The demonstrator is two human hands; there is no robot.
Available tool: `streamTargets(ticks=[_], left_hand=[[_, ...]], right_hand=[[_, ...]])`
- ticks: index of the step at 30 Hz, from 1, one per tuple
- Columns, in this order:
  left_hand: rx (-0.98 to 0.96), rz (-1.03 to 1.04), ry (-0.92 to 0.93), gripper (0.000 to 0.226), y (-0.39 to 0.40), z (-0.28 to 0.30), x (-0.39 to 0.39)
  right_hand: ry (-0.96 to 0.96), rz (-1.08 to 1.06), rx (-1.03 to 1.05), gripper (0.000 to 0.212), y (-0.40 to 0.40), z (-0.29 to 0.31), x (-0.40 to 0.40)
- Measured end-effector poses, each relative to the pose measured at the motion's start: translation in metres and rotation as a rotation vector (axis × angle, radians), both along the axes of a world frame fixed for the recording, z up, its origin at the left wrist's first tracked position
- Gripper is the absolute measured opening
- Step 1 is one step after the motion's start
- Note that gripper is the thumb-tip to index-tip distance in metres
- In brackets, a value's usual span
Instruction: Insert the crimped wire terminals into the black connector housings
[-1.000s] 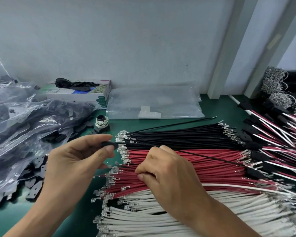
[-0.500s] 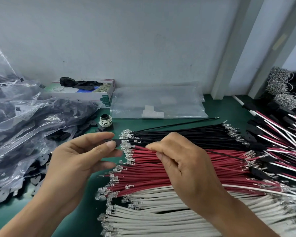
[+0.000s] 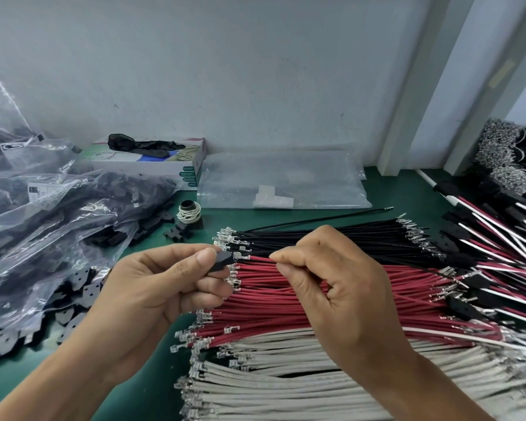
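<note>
1. The left hand (image 3: 152,287) pinches a small black plastic connector housing (image 3: 222,260) between thumb and forefinger; its other fingers (image 3: 208,287) curl in beneath, touching nothing that can be made out
2. The right hand (image 3: 340,287) pinches a thin red wire with a silver crimped terminal (image 3: 257,258) between thumb and forefinger, the remaining fingers folded loosely into the palm
3. The terminal's metal tip meets the right edge of the housing; whether it has entered the housing cannot be told
4. Just right of the housing and below it lies the row of red wires (image 3: 286,302) on the green bench (image 3: 134,390); black wires (image 3: 331,238) lie beyond the housing, white wires (image 3: 286,384) nearer the viewer
5. Left of the housing, clear plastic bags of black housings (image 3: 49,220) are heaped; their contents blur behind the film
6. Far right of the housing, finished black housings with red and white wires (image 3: 483,238) run off the frame edge
7. The right hand hides much of the red row, and the held wire's far end cannot be followed past the hand
</note>
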State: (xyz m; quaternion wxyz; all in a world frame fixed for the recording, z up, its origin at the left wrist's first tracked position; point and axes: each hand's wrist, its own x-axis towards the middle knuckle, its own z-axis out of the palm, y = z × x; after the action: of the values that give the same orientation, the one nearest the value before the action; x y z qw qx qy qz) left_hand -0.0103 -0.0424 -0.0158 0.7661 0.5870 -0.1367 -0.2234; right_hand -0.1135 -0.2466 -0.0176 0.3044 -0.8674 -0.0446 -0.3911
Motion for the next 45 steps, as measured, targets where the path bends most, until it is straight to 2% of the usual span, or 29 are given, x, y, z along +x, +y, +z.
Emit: streamTargets(ticks=[9, 16, 19, 21, 23, 29, 34, 39, 41, 45], left_hand=[[0.056, -0.013, -0.021, 0.074, -0.001, 0.004, -0.003], [0.023, 0.016, -0.037, 0.072, -0.009, 0.0, -0.013], [0.106, 0.053, -0.311, 0.045, -0.011, 0.0, -0.017], [0.211, 0.092, -0.562, 0.039, -0.011, -0.001, -0.02], [0.296, 0.123, -0.691, 0.031, -0.011, -0.002, -0.021], [0.184, 0.057, -0.484, 0.026, -0.011, -0.004, -0.021], [0.203, 0.031, -0.483, 0.024, -0.011, -0.003, -0.021], [0.276, 0.054, -0.514, 0.022, -0.01, -0.004, -0.018], [0.303, 0.08, -0.52, 0.023, -0.007, -0.005, -0.015], [0.305, 0.066, -0.499, 0.028, -0.005, -0.004, -0.014]], right_hand=[[-0.034, 0.006, -0.204, 0.014, -0.005, 0.004, 0.001], [0.019, -0.062, -0.247, 0.015, 0.01, -0.001, -0.004], [0.051, -0.069, -0.218, 0.015, 0.007, 0.001, -0.003], [0.083, -0.049, -0.203, 0.014, 0.005, 0.0, -0.003], [0.1, -0.025, -0.208, 0.012, 0.004, -0.001, -0.004], [0.072, 0.015, -0.218, 0.014, 0.006, -0.002, -0.004], [0.102, 0.059, -0.26, 0.012, 0.004, 0.0, -0.005], [0.112, -0.035, -0.39, 0.005, -0.007, 0.019, -0.015], [0.232, 0.061, -0.382, 0.003, -0.004, 0.021, -0.023], [0.604, 0.186, -0.465, 0.014, 0.004, 0.013, -0.029]])
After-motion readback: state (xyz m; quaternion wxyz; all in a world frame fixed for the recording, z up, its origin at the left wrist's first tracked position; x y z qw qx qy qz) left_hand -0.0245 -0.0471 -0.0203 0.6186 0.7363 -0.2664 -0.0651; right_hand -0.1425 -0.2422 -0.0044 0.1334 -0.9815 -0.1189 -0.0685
